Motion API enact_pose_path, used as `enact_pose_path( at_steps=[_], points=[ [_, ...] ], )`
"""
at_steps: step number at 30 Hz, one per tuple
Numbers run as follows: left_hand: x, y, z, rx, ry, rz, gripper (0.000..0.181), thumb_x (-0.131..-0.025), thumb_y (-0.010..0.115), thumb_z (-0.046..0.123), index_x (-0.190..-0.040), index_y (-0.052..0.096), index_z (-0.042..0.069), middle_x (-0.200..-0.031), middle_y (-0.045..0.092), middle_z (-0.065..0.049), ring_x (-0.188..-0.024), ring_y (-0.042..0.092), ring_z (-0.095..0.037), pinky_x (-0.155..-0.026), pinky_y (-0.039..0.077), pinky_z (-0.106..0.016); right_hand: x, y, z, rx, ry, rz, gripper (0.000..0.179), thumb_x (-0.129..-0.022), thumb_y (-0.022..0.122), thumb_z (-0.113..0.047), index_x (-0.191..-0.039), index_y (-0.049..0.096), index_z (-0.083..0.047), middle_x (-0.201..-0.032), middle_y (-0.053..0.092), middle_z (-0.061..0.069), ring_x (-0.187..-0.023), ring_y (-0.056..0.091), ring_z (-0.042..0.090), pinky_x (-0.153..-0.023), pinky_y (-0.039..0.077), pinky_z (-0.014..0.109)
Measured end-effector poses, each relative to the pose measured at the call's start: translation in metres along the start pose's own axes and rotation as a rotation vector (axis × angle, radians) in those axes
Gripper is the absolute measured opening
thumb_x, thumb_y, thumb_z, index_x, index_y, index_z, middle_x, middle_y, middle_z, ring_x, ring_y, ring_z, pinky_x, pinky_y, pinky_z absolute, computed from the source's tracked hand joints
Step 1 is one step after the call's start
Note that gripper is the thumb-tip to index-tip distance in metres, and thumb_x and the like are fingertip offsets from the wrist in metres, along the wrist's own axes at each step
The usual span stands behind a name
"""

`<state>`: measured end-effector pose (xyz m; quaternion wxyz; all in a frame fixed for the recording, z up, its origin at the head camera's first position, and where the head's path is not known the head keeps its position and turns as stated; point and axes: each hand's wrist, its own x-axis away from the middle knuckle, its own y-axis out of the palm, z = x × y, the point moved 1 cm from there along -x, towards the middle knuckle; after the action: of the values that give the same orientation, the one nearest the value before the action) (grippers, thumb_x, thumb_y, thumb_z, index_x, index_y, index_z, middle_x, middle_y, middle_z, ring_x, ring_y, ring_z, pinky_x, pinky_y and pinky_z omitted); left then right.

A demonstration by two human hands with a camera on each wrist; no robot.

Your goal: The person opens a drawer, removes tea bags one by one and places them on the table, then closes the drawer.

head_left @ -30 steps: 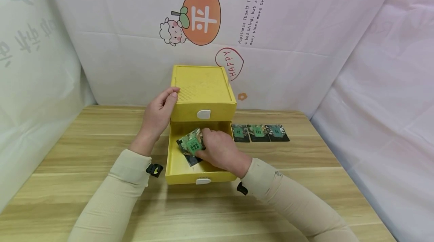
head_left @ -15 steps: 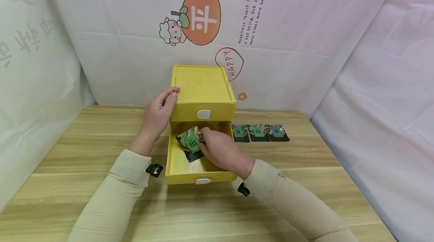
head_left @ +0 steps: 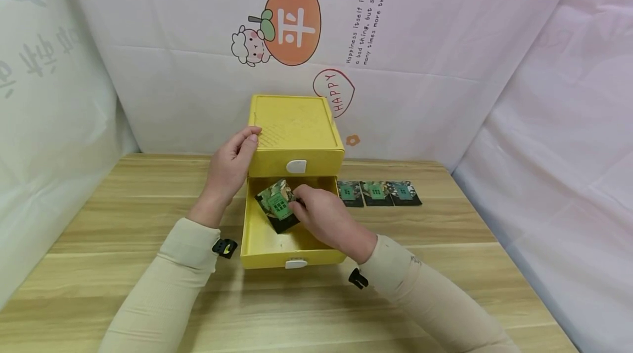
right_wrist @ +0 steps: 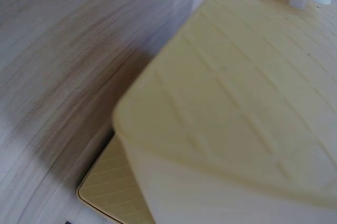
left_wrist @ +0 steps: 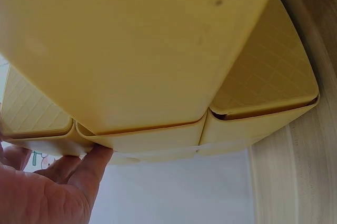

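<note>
A yellow two-drawer box (head_left: pixel 296 122) stands on the table, and its lower drawer (head_left: pixel 262 240) is pulled out. My right hand (head_left: pixel 328 218) reaches into that drawer. Its thumb and fingers pinch the right edge of a flat green-and-black packet (head_left: pixel 279 204), which lies tilted over the drawer floor. My left hand (head_left: pixel 232 163) rests against the box's upper left side, fingertips at the top edge. In the left wrist view, the fingers of the left hand (left_wrist: pixel 52 187) touch the yellow casing. The right wrist view shows the drawer front (right_wrist: pixel 226 92) but not the hand.
Several similar packets (head_left: pixel 378 193) lie in a row on the wooden table (head_left: pixel 420 287), right of the box. The upper drawer (head_left: pixel 316 163) is closed and has a white handle (head_left: pixel 296 166). A printed cloth (head_left: pixel 420 67) hangs behind.
My right hand has drawn back slightly, and the packet's lower black part has shifted up and turned in the drawer. The left hand stays at the box's side.
</note>
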<state>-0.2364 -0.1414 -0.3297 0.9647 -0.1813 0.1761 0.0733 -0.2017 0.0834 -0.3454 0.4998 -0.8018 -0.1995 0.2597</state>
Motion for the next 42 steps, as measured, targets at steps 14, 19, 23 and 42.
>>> enact_pose_path(
  at_steps=[14, 19, 23, 42],
  points=[
    [0.000, -0.001, 0.000, 0.013, -0.007, 0.006, 0.049, -0.110, 0.044, 0.049, -0.146, 0.062, 0.020, -0.148, 0.060, -0.006, -0.128, 0.056, -0.025, -0.105, 0.044, -0.049, 0.004, -0.009, 0.006, -0.078, 0.003, 0.080, 0.019, -0.106, 0.063, -0.021, -0.089, 0.059, -0.014, -0.068, 0.048, -0.004, -0.058, 0.042, 0.010, -0.059, 0.035, 0.026],
    [0.000, -0.001, 0.001, 0.007, -0.005, 0.003, 0.049, -0.111, 0.044, 0.048, -0.147, 0.061, 0.020, -0.149, 0.060, -0.005, -0.129, 0.056, -0.025, -0.107, 0.044, -0.049, 0.005, -0.013, 0.007, -0.088, 0.035, 0.091, 0.019, -0.107, 0.062, -0.023, -0.090, 0.059, -0.014, -0.067, 0.046, -0.004, -0.059, 0.042, 0.011, -0.060, 0.035, 0.027],
    [0.000, -0.001, 0.001, 0.003, -0.005, 0.002, 0.049, -0.111, 0.044, 0.048, -0.147, 0.062, 0.021, -0.149, 0.060, -0.005, -0.130, 0.056, -0.025, -0.107, 0.044, -0.049, 0.008, -0.016, 0.010, -0.100, 0.052, 0.106, 0.016, -0.106, 0.063, -0.023, -0.094, 0.062, -0.013, -0.068, 0.047, -0.004, -0.060, 0.043, 0.012, -0.061, 0.036, 0.028],
    [-0.001, -0.001, 0.000, -0.011, -0.007, -0.016, 0.050, -0.111, 0.043, 0.050, -0.147, 0.061, 0.021, -0.148, 0.061, -0.006, -0.124, 0.057, -0.026, -0.102, 0.045, -0.048, 0.027, -0.032, 0.036, -0.256, 0.130, 0.221, 0.013, -0.105, 0.065, -0.022, -0.098, 0.066, -0.011, -0.072, 0.056, -0.002, -0.062, 0.050, 0.015, -0.058, 0.042, 0.029]
  ],
)
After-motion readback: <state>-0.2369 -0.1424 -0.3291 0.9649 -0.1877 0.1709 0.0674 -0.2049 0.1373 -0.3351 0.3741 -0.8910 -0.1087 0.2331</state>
